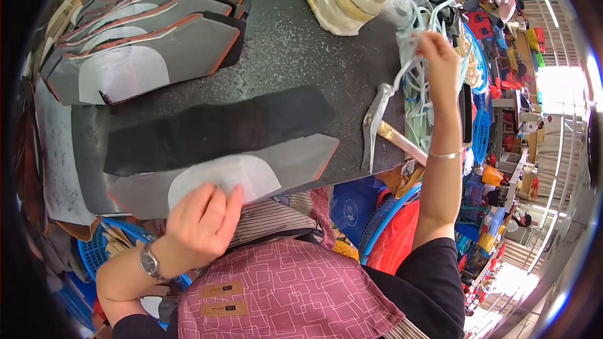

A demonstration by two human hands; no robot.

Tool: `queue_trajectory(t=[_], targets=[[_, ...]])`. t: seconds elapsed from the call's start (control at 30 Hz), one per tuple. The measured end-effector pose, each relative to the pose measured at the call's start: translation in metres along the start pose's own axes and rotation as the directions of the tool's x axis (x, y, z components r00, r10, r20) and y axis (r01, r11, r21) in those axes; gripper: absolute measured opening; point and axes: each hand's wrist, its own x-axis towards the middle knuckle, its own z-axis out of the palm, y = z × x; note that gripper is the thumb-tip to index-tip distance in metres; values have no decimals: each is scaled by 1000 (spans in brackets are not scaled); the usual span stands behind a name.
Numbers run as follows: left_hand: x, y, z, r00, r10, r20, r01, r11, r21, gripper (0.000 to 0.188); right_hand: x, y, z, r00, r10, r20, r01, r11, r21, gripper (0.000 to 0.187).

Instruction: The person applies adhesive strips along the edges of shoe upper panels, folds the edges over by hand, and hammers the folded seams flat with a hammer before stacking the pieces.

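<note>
Head: tan labels (221,299) on apron (289,289)

Light: bright daylight from the right, even and soft over the table (301,44).
Glare: the right edge is blown out white.
Shadows: faint and short.
Distortion: strong fisheye bending, with a black rim around.
Focus: centre sharp, far-right clutter smeared.

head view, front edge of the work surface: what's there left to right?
left hand on the grey cut piece with white patch → hammer → right hand gripping pale tubing → blue basket
</note>
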Motion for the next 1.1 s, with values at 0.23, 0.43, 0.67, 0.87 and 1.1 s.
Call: queue_trajectory(t=[0.23,0.43,0.67,0.87,1.1], targets=[[-7,5,11,998,-31,59,38,993,-115,40,-10,-26,12,905,291,310,-425,608,671,21],[-11,6,15,998,13,53,-9,997,-79,36,-5,-50,4,951,143,-273,-128,989,74,40],[-7,9,23,998,61,6,-61,998,-17,33,-96,-127,0,978,161,129,-204,853,480,20],[-9,9,15,995,86,43,-86,996,-11,32,-90,-92,33,991,-135,-25,132,988,-86,12],[-8,10,17,997,70,35,-68,997,-38,33,2,0,-3,980,95,-174,-118,985,-126,33]])
